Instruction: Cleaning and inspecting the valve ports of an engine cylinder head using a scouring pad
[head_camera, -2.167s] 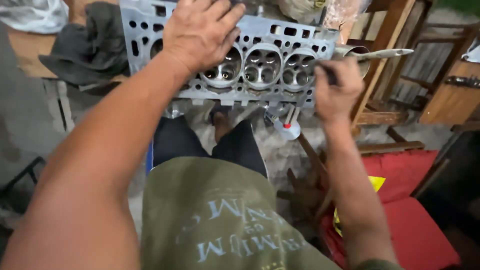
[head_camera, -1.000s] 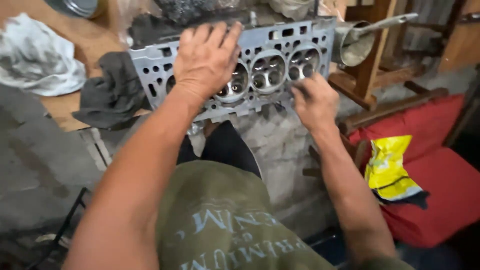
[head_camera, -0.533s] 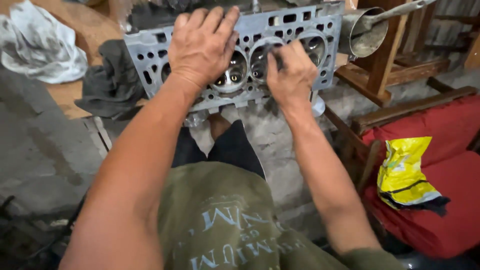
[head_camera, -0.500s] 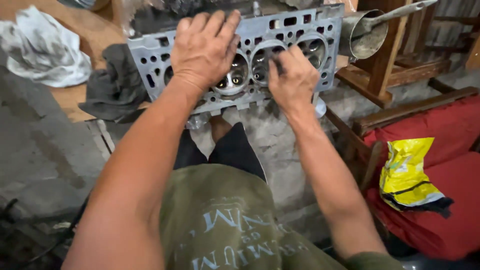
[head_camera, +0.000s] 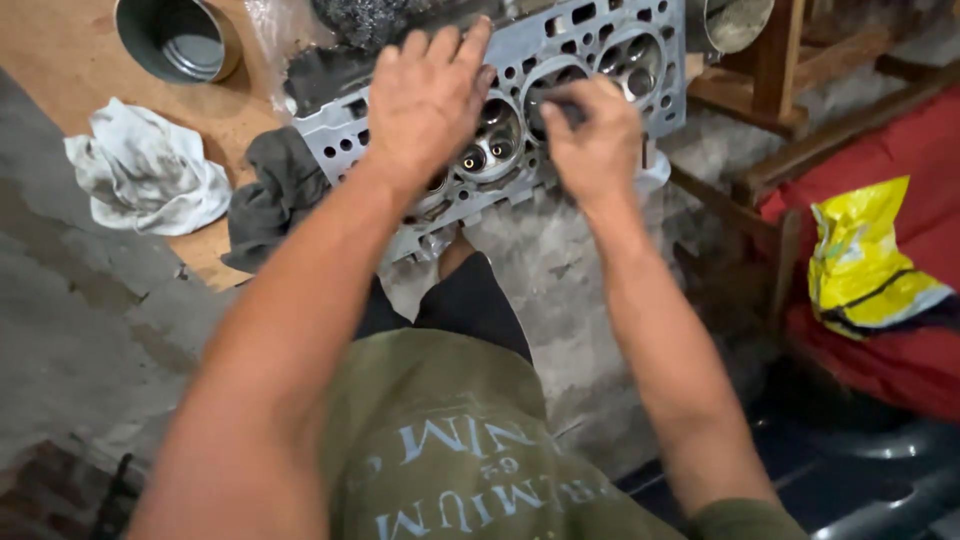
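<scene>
From the head view, our left hand (head_camera: 428, 100) lies spread flat on the grey cylinder head (head_camera: 500, 120) propped at the tabletop (head_camera: 60, 60) edge. Our right hand (head_camera: 592, 135) is curled, pinching a dark tool (head_camera: 568, 108) against it. A crumpled yellow package (head_camera: 865, 260) rests on the red seat (head_camera: 900, 350) to the right.

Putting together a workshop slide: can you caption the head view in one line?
Left hand flat on a grey cylinder head while the right hand works at a combustion chamber, rags alongside.
</scene>
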